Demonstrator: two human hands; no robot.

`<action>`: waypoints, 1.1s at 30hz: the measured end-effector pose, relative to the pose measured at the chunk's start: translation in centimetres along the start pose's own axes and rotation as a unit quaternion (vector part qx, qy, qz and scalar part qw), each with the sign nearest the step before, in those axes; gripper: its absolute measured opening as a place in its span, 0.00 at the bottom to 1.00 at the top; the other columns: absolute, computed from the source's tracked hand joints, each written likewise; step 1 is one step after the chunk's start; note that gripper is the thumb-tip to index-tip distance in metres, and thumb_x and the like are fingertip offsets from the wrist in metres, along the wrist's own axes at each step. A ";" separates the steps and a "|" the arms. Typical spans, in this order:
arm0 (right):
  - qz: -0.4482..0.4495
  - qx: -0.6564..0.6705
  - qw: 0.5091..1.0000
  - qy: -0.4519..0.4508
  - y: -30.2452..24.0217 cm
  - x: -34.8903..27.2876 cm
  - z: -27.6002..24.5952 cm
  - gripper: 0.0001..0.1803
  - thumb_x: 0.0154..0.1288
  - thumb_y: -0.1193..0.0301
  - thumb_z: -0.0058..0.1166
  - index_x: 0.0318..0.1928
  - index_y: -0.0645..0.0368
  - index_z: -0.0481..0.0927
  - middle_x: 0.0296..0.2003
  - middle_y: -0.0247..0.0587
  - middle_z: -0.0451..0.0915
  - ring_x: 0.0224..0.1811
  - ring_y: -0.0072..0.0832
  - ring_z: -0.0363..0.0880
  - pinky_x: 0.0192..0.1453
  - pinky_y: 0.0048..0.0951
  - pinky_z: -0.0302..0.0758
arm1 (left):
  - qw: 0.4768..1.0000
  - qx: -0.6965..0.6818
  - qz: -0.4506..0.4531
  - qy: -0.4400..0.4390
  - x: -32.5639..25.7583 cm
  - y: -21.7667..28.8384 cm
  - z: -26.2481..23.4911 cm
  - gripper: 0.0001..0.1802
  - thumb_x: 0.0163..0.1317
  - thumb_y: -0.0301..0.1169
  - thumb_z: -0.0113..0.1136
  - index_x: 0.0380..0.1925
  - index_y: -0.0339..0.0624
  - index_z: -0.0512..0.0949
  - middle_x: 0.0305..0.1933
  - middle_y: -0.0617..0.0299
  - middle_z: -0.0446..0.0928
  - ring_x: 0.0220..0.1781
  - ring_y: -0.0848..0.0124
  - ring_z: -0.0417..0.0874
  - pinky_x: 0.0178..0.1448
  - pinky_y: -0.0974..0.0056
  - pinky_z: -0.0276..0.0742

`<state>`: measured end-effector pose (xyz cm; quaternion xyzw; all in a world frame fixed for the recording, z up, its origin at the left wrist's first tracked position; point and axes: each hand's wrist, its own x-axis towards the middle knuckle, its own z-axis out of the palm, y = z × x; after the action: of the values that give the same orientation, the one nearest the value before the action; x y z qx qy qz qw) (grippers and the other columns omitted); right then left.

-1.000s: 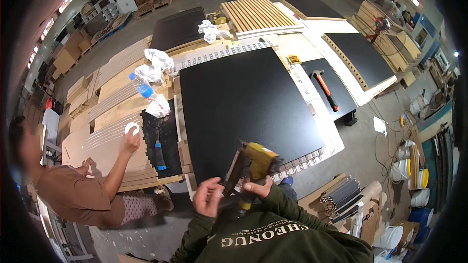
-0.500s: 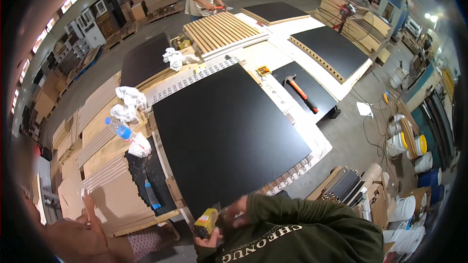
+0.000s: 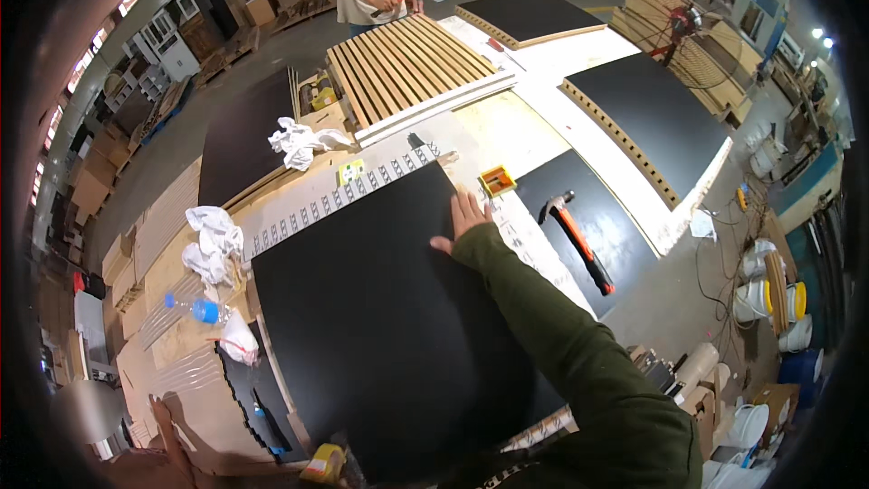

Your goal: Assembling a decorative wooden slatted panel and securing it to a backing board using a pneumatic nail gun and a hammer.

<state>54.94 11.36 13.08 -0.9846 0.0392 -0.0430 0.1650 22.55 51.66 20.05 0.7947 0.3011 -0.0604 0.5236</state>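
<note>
The right hand (image 3: pixel 466 220) lies palm down on a large black panel (image 3: pixel 362 308), by its far right corner, with the thumb spread well away from the fingers. The left hand is out of view, so I cannot tell how it is held. The panel lies flat in the middle of the scene, right in front of the person. At its near left edge, a yellow nail gun (image 3: pixel 326 465) shows only in part.

Just beyond the right hand sits a small yellow box (image 3: pixel 497 181). To the right, a claw hammer (image 3: pixel 581 243) with an orange and black handle lies on a smaller black panel (image 3: pixel 625 222). Farther right is another black panel (image 3: pixel 652 118) with a notched left edge.

A slatted wooden panel (image 3: pixel 412 68) lies on the far side, where a co-worker's hands (image 3: pixel 389 3) hold a red-handled tool. On the left are a crumpled white cloth (image 3: pixel 213 244), a plastic bottle (image 3: pixel 199 310) with a blue label, lying on its side, and a white bag (image 3: pixel 239 340). At the near left, another person's arm (image 3: pixel 169 435) reaches over beige boards (image 3: pixel 195 398).
</note>
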 end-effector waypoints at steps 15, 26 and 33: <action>-0.122 0.190 0.967 -0.115 -8.4 7.9 0.0 0.44 0.45 0.55 0.62 0.61 0.56 0.58 0.61 0.47 0.57 0.66 0.42 0.49 0.63 0.56 0.48 | 0.556 0.640 0.529 0.039 11.9 24.7 4.6 0.20 0.46 0.27 0.62 0.42 0.35 0.74 0.38 0.54 0.77 0.38 0.63 0.80 0.44 0.60 0.75; 0.165 0.327 0.930 0.031 6.4 6.0 3.8 0.44 0.40 0.72 0.68 0.60 0.61 0.61 0.53 0.49 0.69 0.54 0.41 0.69 0.57 0.33 0.66 | 0.917 0.258 0.172 -0.251 25.8 36.8 21.1 0.18 0.53 0.24 0.55 0.46 0.35 0.70 0.18 0.61 0.72 0.13 0.74 0.73 0.16 0.68 0.70; 0.178 0.339 0.924 0.004 7.5 5.5 4.8 0.38 0.42 0.72 0.66 0.57 0.58 0.65 0.51 0.49 0.71 0.54 0.45 0.66 0.59 0.37 0.63 | 0.921 0.268 0.101 -0.263 30.1 36.4 25.1 0.15 0.52 0.34 0.60 0.38 0.39 0.75 0.13 0.65 0.69 0.12 0.77 0.70 0.18 0.70 0.68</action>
<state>60.37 5.31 6.44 -0.8466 0.1979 -0.0273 0.4933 72.15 32.51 25.48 0.8870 0.0437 -0.2927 0.3546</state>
